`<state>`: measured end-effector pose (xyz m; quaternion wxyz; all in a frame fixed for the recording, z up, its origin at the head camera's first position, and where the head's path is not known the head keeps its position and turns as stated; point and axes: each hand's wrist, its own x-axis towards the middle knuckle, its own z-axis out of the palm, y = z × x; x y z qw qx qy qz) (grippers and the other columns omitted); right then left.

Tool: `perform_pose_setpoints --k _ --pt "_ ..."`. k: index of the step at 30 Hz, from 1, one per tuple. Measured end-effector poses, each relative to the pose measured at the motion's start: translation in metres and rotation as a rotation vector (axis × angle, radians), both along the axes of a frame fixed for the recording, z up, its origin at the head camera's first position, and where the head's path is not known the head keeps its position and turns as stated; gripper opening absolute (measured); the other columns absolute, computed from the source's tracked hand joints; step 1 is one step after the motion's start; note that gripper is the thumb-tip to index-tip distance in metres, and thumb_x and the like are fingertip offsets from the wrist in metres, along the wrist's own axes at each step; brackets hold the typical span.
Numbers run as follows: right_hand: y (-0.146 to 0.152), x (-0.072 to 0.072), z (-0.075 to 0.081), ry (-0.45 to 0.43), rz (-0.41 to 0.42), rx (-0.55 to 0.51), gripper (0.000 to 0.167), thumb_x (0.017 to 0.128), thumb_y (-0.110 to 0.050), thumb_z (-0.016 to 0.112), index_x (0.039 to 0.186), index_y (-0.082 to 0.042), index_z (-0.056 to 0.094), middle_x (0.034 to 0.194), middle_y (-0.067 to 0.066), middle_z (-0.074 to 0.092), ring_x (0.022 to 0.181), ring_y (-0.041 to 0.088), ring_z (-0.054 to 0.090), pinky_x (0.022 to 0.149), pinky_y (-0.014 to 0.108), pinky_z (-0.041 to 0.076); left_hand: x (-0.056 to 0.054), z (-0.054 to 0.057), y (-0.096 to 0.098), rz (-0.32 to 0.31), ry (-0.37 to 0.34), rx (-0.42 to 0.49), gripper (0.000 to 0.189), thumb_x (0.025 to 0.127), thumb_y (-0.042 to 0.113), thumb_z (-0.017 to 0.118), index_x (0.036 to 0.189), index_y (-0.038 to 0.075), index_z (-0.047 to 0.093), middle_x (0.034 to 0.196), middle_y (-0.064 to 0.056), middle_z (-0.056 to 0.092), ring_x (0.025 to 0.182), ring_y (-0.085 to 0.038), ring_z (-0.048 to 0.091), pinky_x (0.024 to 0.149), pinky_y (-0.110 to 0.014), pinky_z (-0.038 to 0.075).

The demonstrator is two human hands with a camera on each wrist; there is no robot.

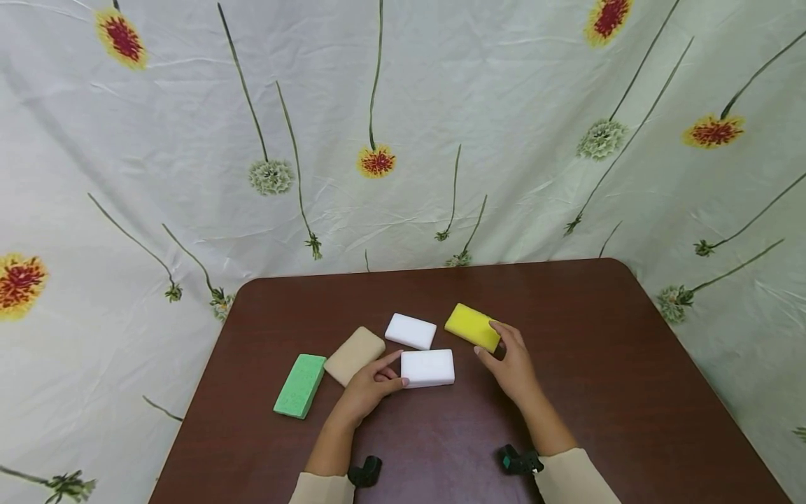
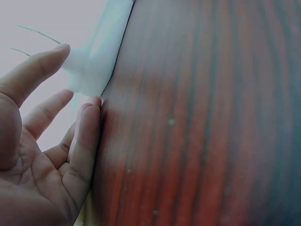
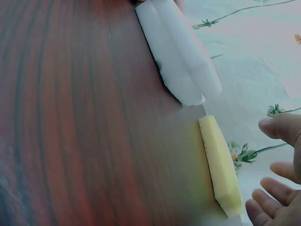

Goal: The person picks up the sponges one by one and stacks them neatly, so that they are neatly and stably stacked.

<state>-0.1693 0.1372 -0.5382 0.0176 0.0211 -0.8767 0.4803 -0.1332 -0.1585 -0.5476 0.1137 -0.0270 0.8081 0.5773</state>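
In the head view, the front white sponge block (image 1: 428,368) lies flat on the table. My left hand (image 1: 368,389) is at its left end, thumb and forefinger spread at the corners; whether they touch it I cannot tell. The left wrist view shows the white block (image 2: 101,52) just past the fingertips. At the right end of a yellow sponge (image 1: 471,326) is my right hand (image 1: 518,367), thumb and fingers apart. From the right wrist, a gap shows between the fingers (image 3: 270,200) and the yellow sponge (image 3: 220,167).
Behind the front block lies a second white block (image 1: 411,331). A beige sponge (image 1: 355,355) and a green sponge (image 1: 300,386) lie to the left, side by side. The dark wooden table (image 1: 598,336) ends at a flower-patterned cloth (image 1: 415,210) behind.
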Motion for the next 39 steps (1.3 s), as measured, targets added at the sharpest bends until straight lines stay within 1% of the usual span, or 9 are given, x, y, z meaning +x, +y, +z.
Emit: perform_pose_setpoints --k 3,10,18,22,26,27,32,36,39 --pt "0.004 -0.003 -0.001 -0.015 -0.021 -0.006 0.069 0.092 -0.024 0.075 0.152 -0.007 0.043 0.156 0.018 0.035 0.138 0.039 0.046 0.114 0.052 0.04 0.0 0.0 0.0 0.003 0.001 0.006 0.063 0.083 0.023 0.083 0.142 0.019 0.061 0.091 -0.006 0.064 0.074 -0.013 0.054 0.064 -0.024 0.044" --pt "0.011 -0.008 -0.002 -0.058 -0.044 0.009 0.074 0.093 -0.024 0.074 0.154 -0.007 0.037 0.16 0.019 0.028 0.142 0.043 0.04 0.115 0.057 0.037 0.0 -0.001 0.002 0.021 -0.002 0.008 0.062 0.083 0.021 0.082 0.141 0.018 0.061 0.092 -0.006 0.064 0.073 -0.013 0.053 0.063 -0.024 0.043" --pt "0.015 -0.012 -0.006 -0.142 -0.042 0.055 0.081 0.093 -0.028 0.073 0.157 -0.003 0.03 0.161 0.024 0.024 0.146 0.047 0.032 0.116 0.063 0.032 0.0 -0.002 0.002 0.012 0.0 0.02 0.062 0.083 0.019 0.082 0.141 0.018 0.061 0.092 -0.006 0.064 0.072 -0.012 0.053 0.063 -0.022 0.043" --pt "0.018 -0.015 -0.009 -0.19 -0.031 0.06 0.085 0.093 -0.028 0.072 0.158 -0.001 0.025 0.162 0.026 0.021 0.144 0.049 0.034 0.113 0.062 0.036 0.001 0.0 0.002 0.018 0.002 0.019 0.062 0.083 0.019 0.082 0.141 0.018 0.061 0.092 -0.006 0.064 0.073 -0.012 0.053 0.064 -0.023 0.043" --pt "0.02 -0.019 -0.012 -0.187 -0.023 0.057 0.084 0.093 -0.026 0.072 0.158 0.0 0.026 0.161 0.025 0.022 0.14 0.048 0.04 0.11 0.058 0.043 0.0 -0.001 0.003 0.038 0.004 -0.008 0.061 0.083 0.018 0.082 0.141 0.017 0.062 0.093 -0.007 0.064 0.074 -0.014 0.053 0.064 -0.024 0.043" --pt "0.021 -0.02 -0.013 -0.184 -0.023 0.056 0.083 0.093 -0.026 0.072 0.158 0.0 0.026 0.161 0.025 0.023 0.139 0.048 0.04 0.11 0.057 0.043 0.002 0.003 0.004 0.045 0.004 -0.012 0.06 0.084 0.017 0.082 0.141 0.016 0.062 0.093 -0.007 0.064 0.075 -0.014 0.053 0.065 -0.023 0.043" --pt "0.021 -0.024 -0.015 -0.177 -0.025 0.082 0.083 0.091 -0.026 0.074 0.157 -0.001 0.029 0.158 0.026 0.026 0.142 0.048 0.033 0.11 0.06 0.04 0.004 0.01 0.007 0.053 -0.004 -0.012 0.061 0.085 0.013 0.08 0.142 0.012 0.06 0.093 -0.01 0.063 0.074 -0.014 0.052 0.065 -0.023 0.042" --pt "0.023 -0.025 -0.018 -0.175 -0.025 0.1 0.084 0.09 -0.026 0.075 0.156 -0.002 0.03 0.157 0.026 0.027 0.143 0.047 0.03 0.111 0.062 0.038 0.001 0.0 0.003 0.032 0.0 0.001 0.061 0.084 0.016 0.081 0.142 0.014 0.061 0.092 -0.008 0.063 0.073 -0.013 0.052 0.063 -0.022 0.042" --pt "0.023 -0.026 -0.019 -0.171 -0.024 0.109 0.083 0.09 -0.025 0.075 0.156 -0.002 0.031 0.157 0.025 0.028 0.142 0.046 0.031 0.11 0.062 0.038 0.001 -0.001 0.001 0.016 0.002 0.017 0.062 0.083 0.019 0.082 0.141 0.016 0.061 0.092 -0.006 0.063 0.073 -0.012 0.052 0.063 -0.022 0.043"
